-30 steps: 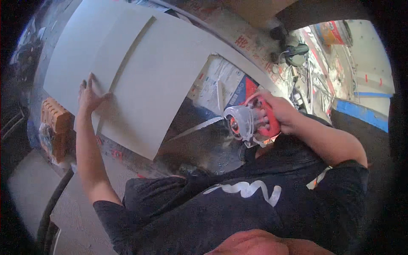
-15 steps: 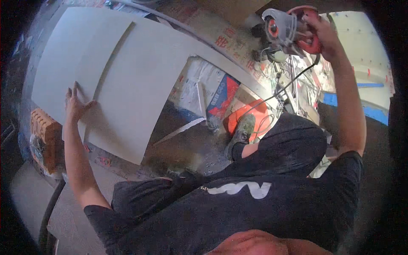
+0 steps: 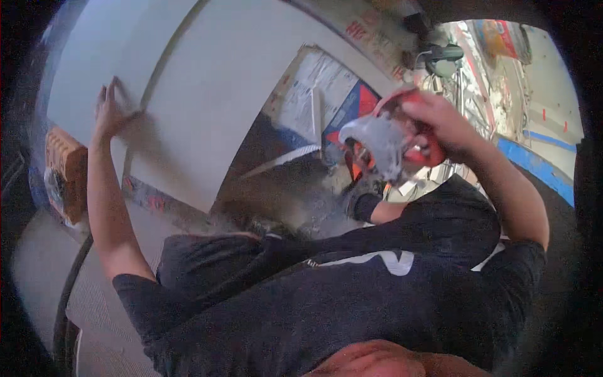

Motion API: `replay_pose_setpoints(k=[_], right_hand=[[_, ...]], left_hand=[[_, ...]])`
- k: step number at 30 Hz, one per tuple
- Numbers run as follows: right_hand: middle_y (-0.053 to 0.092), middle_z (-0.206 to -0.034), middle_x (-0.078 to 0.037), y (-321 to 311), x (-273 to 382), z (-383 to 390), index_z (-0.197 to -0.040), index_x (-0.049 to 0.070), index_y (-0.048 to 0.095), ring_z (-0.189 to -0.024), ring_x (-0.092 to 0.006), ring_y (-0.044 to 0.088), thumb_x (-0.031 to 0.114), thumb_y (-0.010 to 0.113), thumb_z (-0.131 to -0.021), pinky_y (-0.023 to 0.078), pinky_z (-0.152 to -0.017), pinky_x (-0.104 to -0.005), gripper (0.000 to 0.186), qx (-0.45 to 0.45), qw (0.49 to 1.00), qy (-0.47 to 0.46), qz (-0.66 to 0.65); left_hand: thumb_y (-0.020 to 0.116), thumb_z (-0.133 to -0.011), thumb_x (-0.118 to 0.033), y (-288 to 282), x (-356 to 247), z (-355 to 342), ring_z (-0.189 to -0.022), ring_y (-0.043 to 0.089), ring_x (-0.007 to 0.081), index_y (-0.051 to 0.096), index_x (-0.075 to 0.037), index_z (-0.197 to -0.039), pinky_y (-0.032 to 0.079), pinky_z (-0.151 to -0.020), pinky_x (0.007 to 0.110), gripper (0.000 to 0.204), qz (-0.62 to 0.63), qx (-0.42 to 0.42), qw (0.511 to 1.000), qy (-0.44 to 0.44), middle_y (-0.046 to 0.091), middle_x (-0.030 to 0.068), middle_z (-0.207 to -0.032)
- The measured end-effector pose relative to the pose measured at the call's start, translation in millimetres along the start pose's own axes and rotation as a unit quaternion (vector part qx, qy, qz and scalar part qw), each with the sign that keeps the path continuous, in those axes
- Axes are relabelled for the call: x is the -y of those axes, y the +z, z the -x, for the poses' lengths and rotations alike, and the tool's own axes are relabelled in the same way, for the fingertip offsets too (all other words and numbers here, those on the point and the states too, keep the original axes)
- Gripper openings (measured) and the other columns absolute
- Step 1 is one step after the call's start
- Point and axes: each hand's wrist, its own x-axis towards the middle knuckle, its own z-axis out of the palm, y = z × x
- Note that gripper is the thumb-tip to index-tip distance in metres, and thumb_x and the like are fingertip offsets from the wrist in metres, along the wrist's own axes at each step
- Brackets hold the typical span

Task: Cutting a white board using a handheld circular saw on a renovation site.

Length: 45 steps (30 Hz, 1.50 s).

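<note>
Head view shows the left hand (image 3: 110, 113) spread flat, fingers apart, pressing on the near edge of two large pale grey rectangular tiles (image 3: 213, 88) that lie overlapping on the floor, one partly on top of the other; the flat palm looks placed to keep the slabs from sliding. The right hand (image 3: 443, 122) is raised in front of the chest and closed around the body of one red handheld angle grinder with a grey metal disc guard (image 3: 392, 141), lifted clear of the tiles and well apart from them, with the guard turned toward the person. It is blurred, so the disc itself cannot be made out. Beside the left forearm stands one orange perforated clay brick (image 3: 66, 166) at the tiles' edge. Beyond the tiles lies one flattened printed cardboard sheet in white, blue and red (image 3: 326, 94), and grey dust covers the patch of floor (image 3: 295, 195) between it and the person's dark shirt
</note>
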Motion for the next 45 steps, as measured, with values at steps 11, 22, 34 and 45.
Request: replay_pose_setpoints(k=[11, 22, 34, 45], right_hand=[[0.056, -0.073, -0.004, 126, -118, -34, -0.112, 0.011, 0.058, -0.054, -0.0155, 0.052, 0.025, 0.053, -0.098, 0.046, -0.045, -0.0349, 0.020, 0.010, 0.929, 0.258, -0.266], [0.054, -0.070, -0.001, 184, -186, -94, -0.095, 0.010, 0.064, -0.057, -0.0149, 0.052, 0.022, 0.052, -0.095, 0.045, -0.051, -0.0298, 0.017, 0.115, 0.879, 0.309, -0.344], [0.067, -0.083, -0.022, 131, -129, -86, -0.088, 0.001, 0.066, -0.080, -0.0374, 0.068, 0.051, 0.060, -0.094, 0.051, -0.072, -0.0480, 0.051, 0.101, 0.876, -0.082, 0.464], [0.069, -0.090, -0.023, 110, -89, -158, -0.095, 0.004, 0.065, -0.087, -0.0430, 0.067, 0.057, 0.061, -0.088, 0.053, -0.077, -0.0518, 0.054, -0.082, 0.858, -0.194, 0.469]], left_hand=[[0.084, -0.059, -0.070, 5, -32, -33, -0.144, 0.028, 0.0512, 0.019, -0.025, -0.159, 0.030, -0.117, 0.056, 0.128, 0.040, -0.071, 0.997, -0.010, 0.032, 0.0363, -0.152], [0.077, -0.064, -0.076, -3, -56, -33, -0.142, 0.033, 0.0464, 0.032, -0.030, -0.156, 0.033, -0.112, 0.058, 0.112, -0.026, -0.103, 0.994, -0.027, 0.034, 0.0244, -0.156], [0.079, -0.064, -0.072, -2, -58, -34, -0.136, 0.043, 0.0428, 0.046, -0.030, -0.149, 0.042, -0.106, 0.055, 0.101, -0.046, -0.134, 0.989, -0.039, 0.046, 0.0207, -0.148], [0.081, -0.064, -0.068, -51, -97, -29, -0.129, 0.047, 0.0438, 0.049, -0.020, -0.146, 0.043, -0.106, 0.054, 0.100, -0.047, -0.094, 0.994, -0.031, 0.051, 0.0206, -0.142]])
